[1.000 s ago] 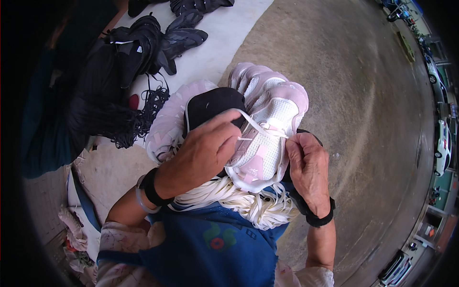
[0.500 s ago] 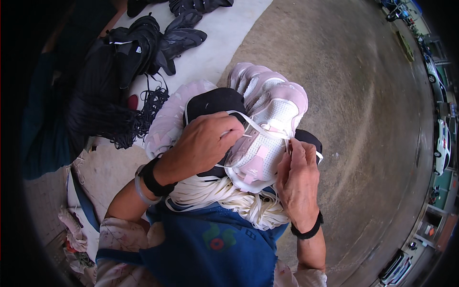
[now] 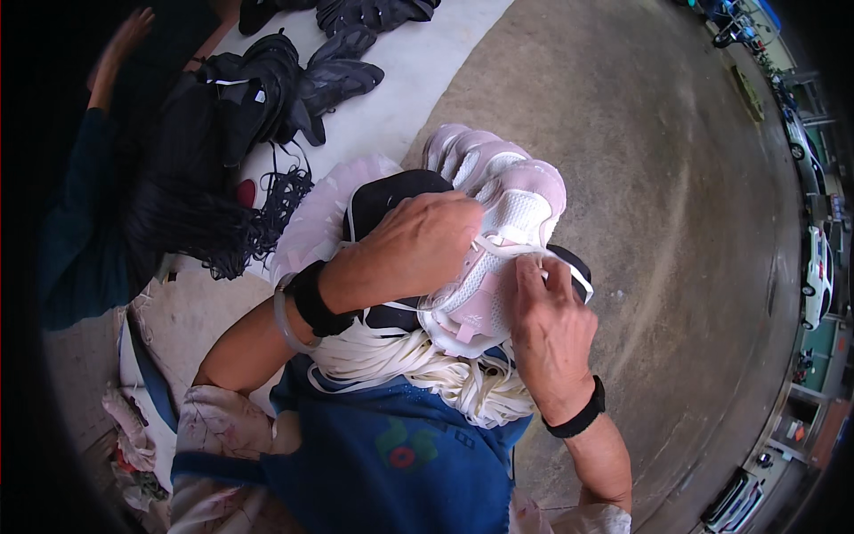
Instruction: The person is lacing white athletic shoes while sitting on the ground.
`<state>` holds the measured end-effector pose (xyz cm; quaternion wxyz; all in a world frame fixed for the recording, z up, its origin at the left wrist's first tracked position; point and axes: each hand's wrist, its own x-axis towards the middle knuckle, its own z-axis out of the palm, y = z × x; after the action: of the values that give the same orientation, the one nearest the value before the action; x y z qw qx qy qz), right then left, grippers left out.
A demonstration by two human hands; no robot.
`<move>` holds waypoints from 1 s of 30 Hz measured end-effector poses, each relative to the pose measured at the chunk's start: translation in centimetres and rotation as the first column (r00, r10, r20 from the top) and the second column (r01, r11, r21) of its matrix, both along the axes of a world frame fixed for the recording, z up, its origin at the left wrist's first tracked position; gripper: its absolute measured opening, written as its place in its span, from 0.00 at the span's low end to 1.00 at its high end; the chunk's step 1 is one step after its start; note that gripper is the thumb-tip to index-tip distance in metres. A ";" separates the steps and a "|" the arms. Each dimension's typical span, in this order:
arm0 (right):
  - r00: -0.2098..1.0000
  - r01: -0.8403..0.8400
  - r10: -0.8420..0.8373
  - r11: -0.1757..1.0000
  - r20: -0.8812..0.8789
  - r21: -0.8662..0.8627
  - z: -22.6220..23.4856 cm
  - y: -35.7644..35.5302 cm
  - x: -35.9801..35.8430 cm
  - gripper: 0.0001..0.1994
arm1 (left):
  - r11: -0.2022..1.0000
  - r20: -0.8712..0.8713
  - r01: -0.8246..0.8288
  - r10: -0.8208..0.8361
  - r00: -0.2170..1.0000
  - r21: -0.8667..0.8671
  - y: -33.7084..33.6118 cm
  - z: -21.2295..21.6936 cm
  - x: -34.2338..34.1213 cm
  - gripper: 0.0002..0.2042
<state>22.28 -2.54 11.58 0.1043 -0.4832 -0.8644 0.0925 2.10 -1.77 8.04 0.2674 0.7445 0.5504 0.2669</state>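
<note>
A pink and white mesh shoe upper lies in front of me, at the end of a row of similar uppers. A white shoelace crosses its lacing area between my hands. Closed over the upper's left side, my left hand has its fingertips by the lace; they are partly hidden. My right hand pinches the lace at the right edge, where a loop stands out past the fingers. Below, on my blue apron, rests a bundle of white laces. Black pads show beside the upper.
Dark shoe uppers and black laces lie at the far left, by a white surface. Beyond them is another person's arm in a dark sleeve. Concrete floor extends right, toward parked vehicles.
My left hand has moved right across the upper, covering more of it. My right hand has turned slightly, back of the hand up. At the far left, the other person's hand has come into view.
</note>
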 end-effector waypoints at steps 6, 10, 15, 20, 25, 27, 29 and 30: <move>0.945 -0.307 0.266 0.921 0.189 0.241 0.1 1.6 0.1 0.13 | 0.985 0.215 -0.169 0.161 0.963 0.019 -1.1 -1.0 0.7 0.05; 0.884 -0.394 0.388 0.918 -0.262 0.029 1.8 -1.5 -1.7 0.15 | 0.981 0.220 -0.185 0.195 0.956 -0.065 -0.8 -0.1 0.6 0.05; 0.950 -0.137 0.074 0.972 -0.305 -0.192 0.1 -1.4 -1.7 0.11 | 0.979 0.353 -0.148 0.188 0.917 -0.137 -1.0 -0.8 0.0 0.06; 0.984 -0.031 0.016 0.996 -0.179 -0.081 -1.1 -1.0 -3.0 0.08 | 0.973 0.347 -0.208 0.231 0.909 -0.102 -0.8 -1.4 0.3 0.07; 0.934 0.141 -0.151 0.989 -0.324 -0.054 -2.5 -1.3 -3.5 0.04 | 0.871 0.324 -0.153 0.329 0.887 -0.466 -0.1 0.1 -0.1 0.09; 0.921 0.148 -0.158 0.987 -0.356 -0.055 -3.1 -1.3 -3.7 0.06 | 0.875 0.327 -0.163 0.335 0.884 -0.456 -0.2 -0.2 -0.1 0.11; 0.906 0.154 -0.165 0.986 -0.389 -0.057 -3.7 -1.2 -3.6 0.08 | 0.925 0.330 -0.197 0.306 0.893 -0.325 -0.8 -0.9 0.0 0.10; 0.875 0.132 -0.154 0.988 -0.459 -0.080 -4.0 -1.0 -3.5 0.08 | 0.956 0.327 -0.226 0.277 0.903 -0.187 -1.0 -0.9 0.0 0.10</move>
<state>18.75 -3.59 7.60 0.3030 -0.5120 -0.7739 0.2170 2.13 -2.78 7.09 0.3774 0.5865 0.6033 0.3868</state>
